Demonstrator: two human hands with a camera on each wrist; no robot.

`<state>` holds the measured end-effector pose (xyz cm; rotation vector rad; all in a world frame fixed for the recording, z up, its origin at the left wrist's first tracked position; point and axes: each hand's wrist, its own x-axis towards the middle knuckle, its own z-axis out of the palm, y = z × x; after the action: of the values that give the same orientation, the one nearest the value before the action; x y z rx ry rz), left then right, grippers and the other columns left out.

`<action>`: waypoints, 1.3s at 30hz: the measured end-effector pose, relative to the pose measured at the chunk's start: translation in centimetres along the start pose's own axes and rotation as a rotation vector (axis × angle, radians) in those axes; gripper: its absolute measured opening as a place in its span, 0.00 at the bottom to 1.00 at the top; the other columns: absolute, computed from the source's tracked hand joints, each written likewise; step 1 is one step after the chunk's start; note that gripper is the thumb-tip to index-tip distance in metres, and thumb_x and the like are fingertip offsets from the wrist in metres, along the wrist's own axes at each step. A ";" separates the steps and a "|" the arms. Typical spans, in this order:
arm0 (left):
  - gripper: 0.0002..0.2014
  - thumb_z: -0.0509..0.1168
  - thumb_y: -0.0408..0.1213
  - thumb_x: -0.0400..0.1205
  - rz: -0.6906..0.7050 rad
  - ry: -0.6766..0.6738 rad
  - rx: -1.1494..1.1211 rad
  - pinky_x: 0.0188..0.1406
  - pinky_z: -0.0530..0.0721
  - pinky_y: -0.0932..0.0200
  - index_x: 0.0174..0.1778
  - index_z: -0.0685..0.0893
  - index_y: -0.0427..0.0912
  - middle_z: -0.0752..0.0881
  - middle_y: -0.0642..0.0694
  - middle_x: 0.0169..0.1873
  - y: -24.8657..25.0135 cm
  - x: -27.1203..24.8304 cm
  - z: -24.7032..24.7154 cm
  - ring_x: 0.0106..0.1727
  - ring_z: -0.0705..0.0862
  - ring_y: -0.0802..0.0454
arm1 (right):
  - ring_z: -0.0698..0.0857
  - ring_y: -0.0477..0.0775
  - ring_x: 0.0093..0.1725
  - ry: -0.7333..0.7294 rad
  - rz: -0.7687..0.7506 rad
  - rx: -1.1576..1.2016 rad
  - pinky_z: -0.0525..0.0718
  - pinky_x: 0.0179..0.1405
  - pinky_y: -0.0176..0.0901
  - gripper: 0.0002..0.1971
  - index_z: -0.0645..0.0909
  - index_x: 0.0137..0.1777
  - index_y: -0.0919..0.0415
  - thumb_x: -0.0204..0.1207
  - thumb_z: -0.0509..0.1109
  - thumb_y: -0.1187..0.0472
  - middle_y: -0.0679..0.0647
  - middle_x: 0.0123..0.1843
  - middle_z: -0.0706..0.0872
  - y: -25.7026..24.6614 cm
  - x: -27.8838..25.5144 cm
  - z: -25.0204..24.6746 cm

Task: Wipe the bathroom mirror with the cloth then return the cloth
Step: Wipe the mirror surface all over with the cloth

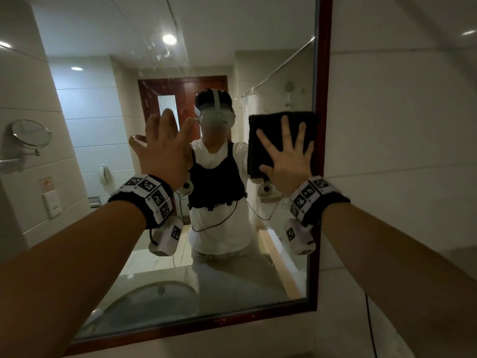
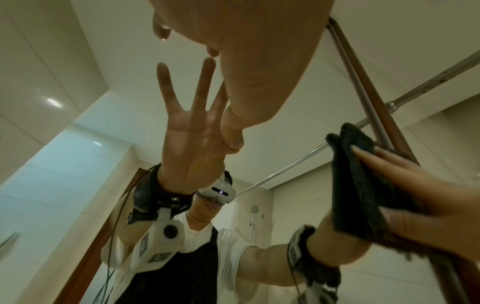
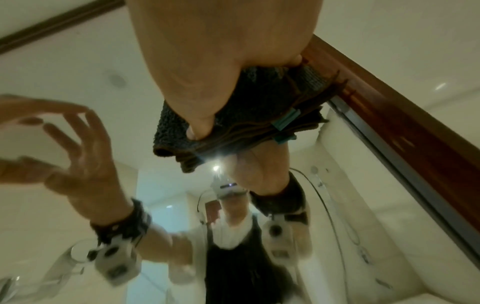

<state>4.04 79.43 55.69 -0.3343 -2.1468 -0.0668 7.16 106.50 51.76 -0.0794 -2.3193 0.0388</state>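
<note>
Right hand (image 1: 289,161): the grip is released, fingers straight and spread, palm pressing flat on the cloth (image 1: 273,130). In the right wrist view the thumb bears on the lower edge of the cloth, and a teal tag (image 3: 285,121) shows at the folded edges. The fingers are not curled round the cloth; it is held against the glass by pressure alone.

Left hand (image 1: 165,146): the grip is released and holds nothing. The fingers are extended upward and close together. In the left wrist view the fingertips meet their reflection, so they touch the glass; whether the palm makes contact cannot be determined.

Both wrists carry black straps with white marker blocks (image 1: 152,195) and a white camera unit (image 1: 165,239) below.

Cloth: dark, folded into a thick rectangular pad, lying flat on the mirror (image 1: 129,60) at the right side of the glass, its right edge touching or overlapping the dark red wooden frame (image 1: 324,73). It sits around mid-height of the mirror.

Mirror: streaks and droplet marks are visible on the upper glass, above the left hand.

Containers: a white basin (image 1: 154,301) appears in reflection at the lower edge of the mirror. Its contents cannot be determined.

Farther: white wall tiles (image 1: 400,125) lie right of the frame.
</note>
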 end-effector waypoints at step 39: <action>0.52 0.79 0.41 0.65 0.034 -0.038 0.004 0.67 0.62 0.17 0.83 0.57 0.63 0.53 0.40 0.84 -2.7 -3.8 3.1 0.82 0.54 0.32 | 0.39 0.79 0.84 0.153 -0.066 -0.073 0.51 0.74 0.88 0.48 0.45 0.85 0.32 0.73 0.73 0.40 0.60 0.89 0.39 -10.3 -0.1 3.1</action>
<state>2.82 76.60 51.00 -0.3718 -2.1783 -0.0366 4.50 96.24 50.09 -0.0410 -2.1687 -0.0821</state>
